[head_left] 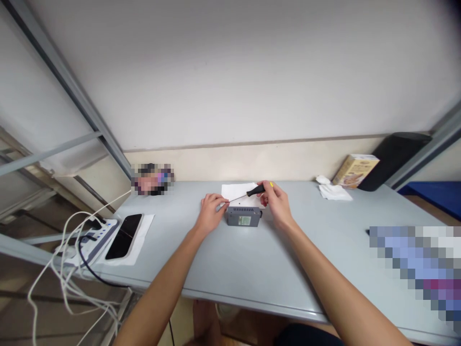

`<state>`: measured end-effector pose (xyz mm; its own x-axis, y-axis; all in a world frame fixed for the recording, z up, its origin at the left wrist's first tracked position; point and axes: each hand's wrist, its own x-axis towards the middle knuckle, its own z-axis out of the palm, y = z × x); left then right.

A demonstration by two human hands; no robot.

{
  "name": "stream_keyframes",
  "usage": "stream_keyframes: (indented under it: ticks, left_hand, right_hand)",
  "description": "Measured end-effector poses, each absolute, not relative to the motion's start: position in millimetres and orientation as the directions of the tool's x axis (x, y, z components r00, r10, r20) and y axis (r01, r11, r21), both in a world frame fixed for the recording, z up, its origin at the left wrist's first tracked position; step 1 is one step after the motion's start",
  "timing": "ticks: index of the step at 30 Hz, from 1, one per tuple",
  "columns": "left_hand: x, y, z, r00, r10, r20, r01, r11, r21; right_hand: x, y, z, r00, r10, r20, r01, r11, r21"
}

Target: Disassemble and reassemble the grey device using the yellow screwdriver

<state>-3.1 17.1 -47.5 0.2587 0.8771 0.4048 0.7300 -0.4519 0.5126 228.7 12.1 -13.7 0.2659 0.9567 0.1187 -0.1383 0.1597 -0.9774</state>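
A screwdriver (256,190) with a black handle and thin metal shaft is gripped at the handle by my right hand (274,199). Its shaft points left and slightly down, to the fingertips of my left hand (211,210). Those fingers are pinched together at the shaft's tip; anything small between them is too fine to make out. Just below the shaft, a grey metal box (235,219) with a row of vent slots and a pale label stands on the desk. White paper (230,190) lies behind the box, with a tiny dark speck on it.
On the left are a phone (124,236) on white paper and a power strip (96,244) with tangled cables. At the back right stand a yellow carton (355,171), crumpled tissue (334,192) and a black cylinder (394,161). Pixelated items lie at back left and right. The desk (230,269) meets a wall behind.
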Motion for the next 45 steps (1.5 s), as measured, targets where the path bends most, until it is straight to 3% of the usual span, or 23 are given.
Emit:
stream_keyframes:
  ticks: [25, 45]
  left_hand:
    - [-1.8, 16.0, -42.4, 0.234, 0.869, 0.435, 0.729, -0.453, 0.513]
    - [-2.3, 19.8, -44.7, 0.214, 0.812, 0.543, 0.584, -0.552, 0.595]
  right_hand:
    - [229.2, 10.9, -11.1, 0.256, 0.960, 0.110, -0.153, 0.153, -0.976]
    - [231.8, 13.4, -13.5, 0.250, 0.961, 0.120, -0.169, 0.166, -0.972]
